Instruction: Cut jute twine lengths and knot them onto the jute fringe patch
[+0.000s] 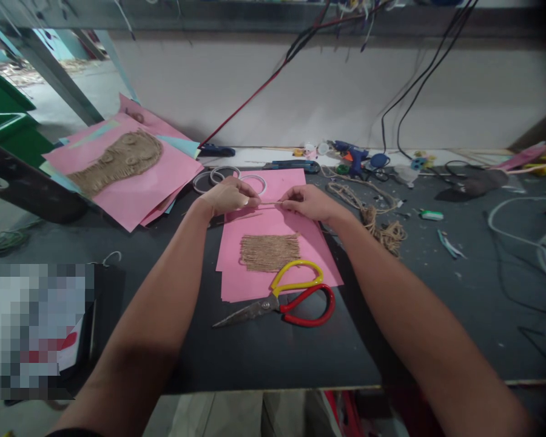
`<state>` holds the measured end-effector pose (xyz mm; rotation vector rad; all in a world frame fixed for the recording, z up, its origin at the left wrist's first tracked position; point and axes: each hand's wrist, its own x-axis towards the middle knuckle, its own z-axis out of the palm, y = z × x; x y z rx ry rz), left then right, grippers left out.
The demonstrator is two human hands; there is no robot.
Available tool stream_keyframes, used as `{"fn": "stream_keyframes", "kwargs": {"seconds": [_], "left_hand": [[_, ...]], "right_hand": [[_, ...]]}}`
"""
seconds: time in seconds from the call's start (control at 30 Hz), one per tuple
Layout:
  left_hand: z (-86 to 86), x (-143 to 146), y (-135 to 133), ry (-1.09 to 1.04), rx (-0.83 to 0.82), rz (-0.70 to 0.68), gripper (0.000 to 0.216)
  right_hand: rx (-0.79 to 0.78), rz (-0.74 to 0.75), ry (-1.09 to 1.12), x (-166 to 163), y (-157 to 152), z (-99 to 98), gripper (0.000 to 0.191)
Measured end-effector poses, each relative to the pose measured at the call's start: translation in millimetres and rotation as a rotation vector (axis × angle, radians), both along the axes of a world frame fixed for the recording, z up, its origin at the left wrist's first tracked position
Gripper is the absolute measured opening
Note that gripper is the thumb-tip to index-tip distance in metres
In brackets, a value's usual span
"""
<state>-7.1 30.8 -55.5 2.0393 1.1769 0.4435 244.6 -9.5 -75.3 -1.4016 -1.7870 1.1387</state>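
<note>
Both hands pinch one short length of jute twine [271, 203], stretched level between them over a pink paper sheet [277, 230]. My left hand [230, 195] grips its left end with curled fingers. My right hand [310, 201] grips the right end the same way. Below the hands, a patch of cut jute strands [270, 252] lies side by side on the pink sheet. Scissors [291, 296] with one yellow and one red handle lie shut at the sheet's near edge, blades pointing left.
A stack of pink sheets [131, 182] with a larger jute patch [118, 161] lies at the far left. Several rings [222, 176] sit behind my left hand. Loose jute twine [377, 221], a blue glue gun [352, 155] and cables crowd the far right.
</note>
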Motion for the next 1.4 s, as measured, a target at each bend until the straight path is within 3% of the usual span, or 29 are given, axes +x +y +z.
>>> {"fn": "stream_keyframes", "kwargs": {"seconds": [0.33,0.57,0.83,1.1,1.4], "left_hand": [[-1.3,-4,1,-0.034,-0.036,-0.003,0.019],[7.8,-1,-4,-0.01,-0.03,0.002,0.014],[11.6,-1,-1,0.025,-0.004,-0.032,0.02],[18.2,24,-10,0.028,0.095,-0.152,0.024],[18.9,38,-18,0.162,0.105,-0.122,0.028]], "right_hand": [[-0.022,-0.017,0.021,2,0,-0.8,0.006],[-0.01,-0.007,0.012,4,4,-7.5,0.012],[0.08,0.03,-0.095,0,0,1.1,0.014],[0.108,0.06,-0.144,-7,-4,10.3,0.012],[0.111,0.04,-0.104,-11,-7,12.7,0.013]]}}
